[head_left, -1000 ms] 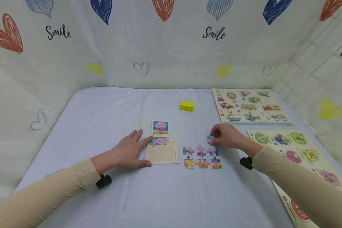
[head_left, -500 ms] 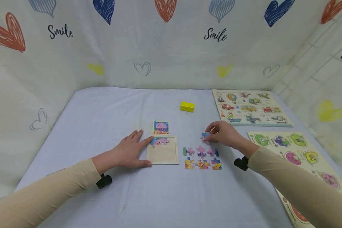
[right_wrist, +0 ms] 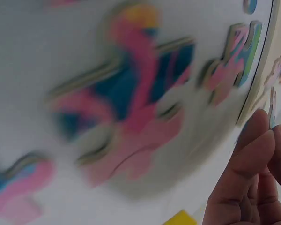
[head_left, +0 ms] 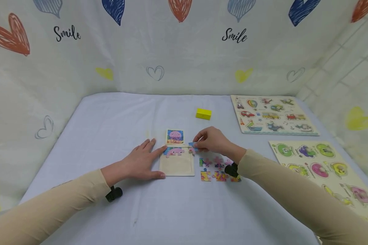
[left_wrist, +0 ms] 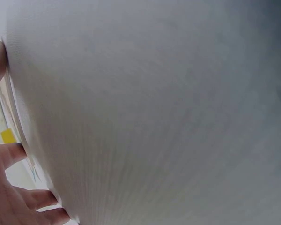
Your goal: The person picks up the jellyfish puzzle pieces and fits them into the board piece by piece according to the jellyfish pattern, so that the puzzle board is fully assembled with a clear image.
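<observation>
My right hand point(head_left: 213, 139) pinches a jigsaw piece point(head_left: 191, 149) between thumb and finger, over the upper right corner of a square wooden puzzle tray point(head_left: 176, 169). The piece is blue and pink; in the right wrist view it appears edge-on. Joined pieces with a pink animal's face point(head_left: 174, 152) lie along the tray's top edge. My left hand point(head_left: 141, 161) rests spread on the cloth, index finger and thumb touching the tray's left side. Several loose jigsaw pieces point(head_left: 205, 176) lie in rows right of the tray, partly hidden by the right wrist.
A small picture of a pink sea creature point(head_left: 175, 136) sits directly behind the tray. Farther back is a yellow block point(head_left: 203, 114). On the right lie a vehicle puzzle board point(head_left: 274, 127) and a fruit puzzle board point(head_left: 300, 149), the latter partly under the right arm.
My right hand has carried the jigsaw piece leftward from above the loose pieces to the tray's upper right corner. The left hand keeps its place at the tray.
</observation>
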Tool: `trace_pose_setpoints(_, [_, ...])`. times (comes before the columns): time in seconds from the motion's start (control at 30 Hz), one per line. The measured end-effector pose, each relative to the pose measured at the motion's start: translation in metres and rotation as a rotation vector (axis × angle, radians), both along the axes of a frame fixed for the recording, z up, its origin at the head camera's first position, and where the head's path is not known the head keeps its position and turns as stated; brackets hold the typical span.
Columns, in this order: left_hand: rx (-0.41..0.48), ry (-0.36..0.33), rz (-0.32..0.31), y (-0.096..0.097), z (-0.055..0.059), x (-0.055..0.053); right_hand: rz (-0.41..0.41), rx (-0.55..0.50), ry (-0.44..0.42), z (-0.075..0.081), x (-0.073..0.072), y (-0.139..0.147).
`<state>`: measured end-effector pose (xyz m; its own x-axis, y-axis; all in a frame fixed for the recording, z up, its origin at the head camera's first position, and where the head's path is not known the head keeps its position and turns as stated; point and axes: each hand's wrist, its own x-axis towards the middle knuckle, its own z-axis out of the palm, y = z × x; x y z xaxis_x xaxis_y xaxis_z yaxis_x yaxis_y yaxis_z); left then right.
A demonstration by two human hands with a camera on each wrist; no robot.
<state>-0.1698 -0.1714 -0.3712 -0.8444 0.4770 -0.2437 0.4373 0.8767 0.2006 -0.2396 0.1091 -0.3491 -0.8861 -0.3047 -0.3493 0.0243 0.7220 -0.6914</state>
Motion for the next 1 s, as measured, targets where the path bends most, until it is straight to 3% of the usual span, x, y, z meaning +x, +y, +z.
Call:
trace_pose_setpoints(0.3, [0.004,-0.007,0.003,0.004,0.002,0.001,-0.005,0.045,-0.037,0.001,0.004,-0.022])
trace_pose_setpoints(0.7, [0.007,-0.012,0.012,0.004,0.003,0.000,0.033,0.191,0.000,0.009,0.003,-0.037])
trace_pose_setpoints(1.0, [0.006,-0.011,0.015,0.002,0.001,0.001,0.021,0.216,0.009,0.007,0.003,-0.039])
